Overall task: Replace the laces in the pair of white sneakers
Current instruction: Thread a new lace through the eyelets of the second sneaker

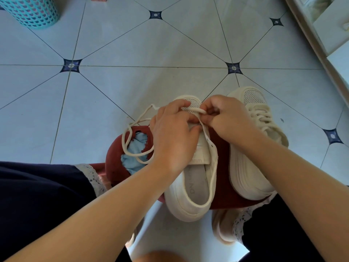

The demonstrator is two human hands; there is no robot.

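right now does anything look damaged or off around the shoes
Yes. The red stool under the sneakers has a torn hole in its seat on the left, with pale blue padding showing through, and the loose lace loops over it. The right sneaker is laced; the one being laced has empty eyelets.

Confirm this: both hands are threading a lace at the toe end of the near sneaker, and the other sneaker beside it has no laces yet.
Not quite. The head view shows both hands working the lace on the near sneaker, but the other sneaker is already laced.
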